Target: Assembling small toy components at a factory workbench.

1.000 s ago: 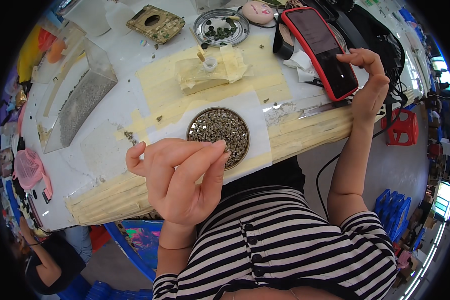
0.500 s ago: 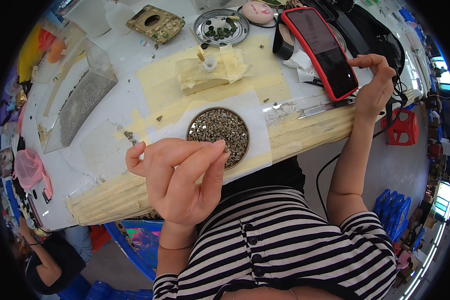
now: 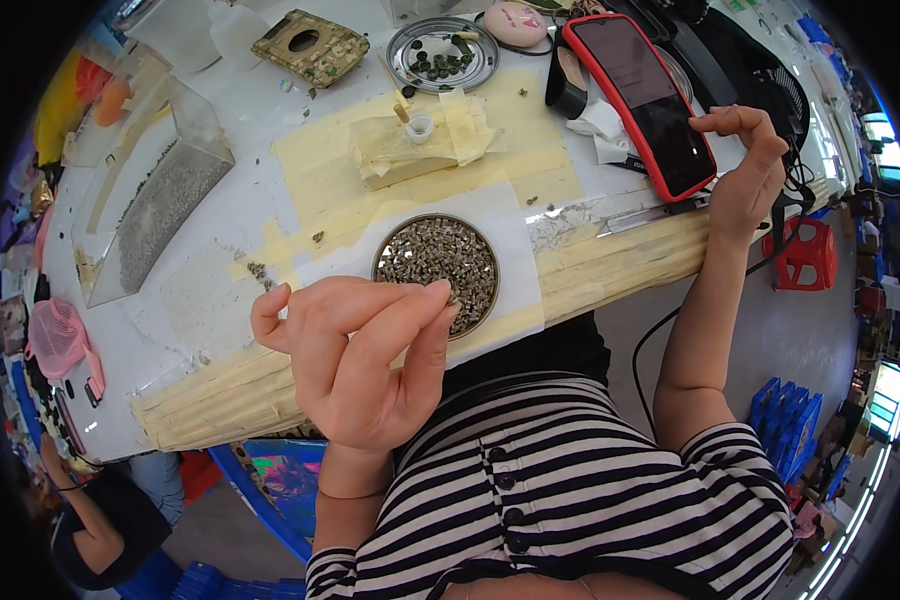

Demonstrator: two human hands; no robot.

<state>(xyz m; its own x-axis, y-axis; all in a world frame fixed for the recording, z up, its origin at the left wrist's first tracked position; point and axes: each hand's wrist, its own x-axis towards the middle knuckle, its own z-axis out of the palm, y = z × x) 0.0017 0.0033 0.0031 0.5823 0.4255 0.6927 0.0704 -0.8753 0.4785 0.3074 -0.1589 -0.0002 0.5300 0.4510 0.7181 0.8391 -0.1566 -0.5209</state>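
Observation:
My left hand (image 3: 365, 365) is raised in front of a round dish (image 3: 492, 262), its thumb and index fingertip pinched together. Whatever sits between those fingertips, if anything, is too small to make out. Small brownish metallic pieces (image 3: 435, 255) fill the dish, and the hand covers its lower left edge. On the right, my right hand (image 3: 748, 170) is at a phone in a red case (image 3: 660, 120), holding nothing. One fingertip reaches the right edge of the dark screen, and the thumb stands apart from the bent fingers.
Behind the dish, a taped block (image 3: 400, 170) bears a small white cup (image 3: 420, 127). Farther back are a metal dish of dark green bits (image 3: 483, 65) and a camouflage-patterned part (image 3: 310, 48). A clear bin of grey granules (image 3: 165, 215) stands left. Another person (image 3: 100, 530) is at lower left.
My right fingertip has shifted slightly left, farther onto the phone's screen edge. My left hand and the dish look the same.

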